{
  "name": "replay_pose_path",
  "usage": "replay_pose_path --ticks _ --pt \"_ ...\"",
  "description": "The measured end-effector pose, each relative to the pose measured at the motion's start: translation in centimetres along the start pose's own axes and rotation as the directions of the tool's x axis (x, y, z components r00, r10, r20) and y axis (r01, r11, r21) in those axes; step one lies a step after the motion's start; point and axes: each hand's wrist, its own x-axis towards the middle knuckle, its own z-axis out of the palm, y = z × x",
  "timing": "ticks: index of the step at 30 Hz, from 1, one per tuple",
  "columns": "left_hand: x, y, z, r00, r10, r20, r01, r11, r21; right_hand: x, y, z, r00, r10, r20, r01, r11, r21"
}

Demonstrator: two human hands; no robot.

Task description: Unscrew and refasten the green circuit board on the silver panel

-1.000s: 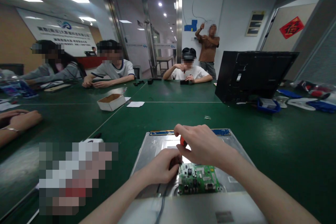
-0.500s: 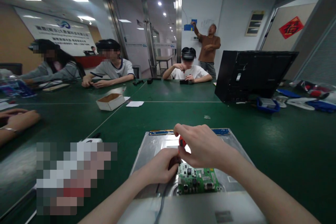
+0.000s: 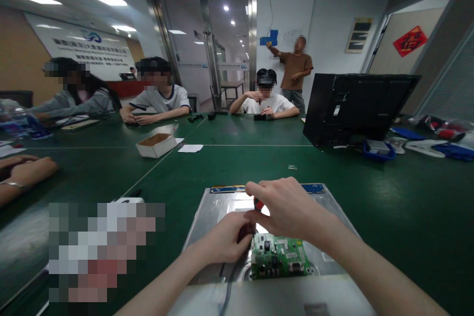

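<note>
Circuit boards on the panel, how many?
2: the green board beside the left hand, and the blue strip along the far edge of the panel. The right hand hides the strip's middle, so I count its ends as one; others may be hidden.

panel (image 3: pixel 211 210): shiny smooth metal | monitor (image 3: pixel 359 103): plastic | box (image 3: pixel 159 148): cardboard | tabletop (image 3: pixel 237 165): smooth, semi-gloss

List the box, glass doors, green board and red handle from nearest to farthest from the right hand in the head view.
1. Red handle: in the right hand
2. Green board: just below
3. Box: ahead, left
4. Glass doors: far back
</note>
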Motion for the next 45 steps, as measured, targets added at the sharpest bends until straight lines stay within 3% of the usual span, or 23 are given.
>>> replay_pose_path --ticks 9,15,21,45 --pt "0.14 0.44 -0.17 0.999 0.036 0.009 -0.036 0.999 -0.027 -0.05 -0.26 -0.13 1.000 -0.003 0.013 0.002 0.998 0.062" --pt "0.04 0.48 -0.30 1.000 0.024 -0.001 -0.024 0.999 0.032 0.07 -0.18 -0.06 0.999 0.026 0.022 -0.026 0.999 0.019" --pt "0.08 0.55 -0.28 0.999 0.046 0.024 -0.045 0.998 -0.032 0.00 -0.17 -0.10 1.000 0.002 0.003 -0.002 0.999 0.054" --pt "0.13 0.73 -0.38 0.998 0.059 -0.008 -0.059 0.998 -0.008 0.02 -0.13 0.04 1.000 -0.002 -0.001 0.002 0.999 0.034"
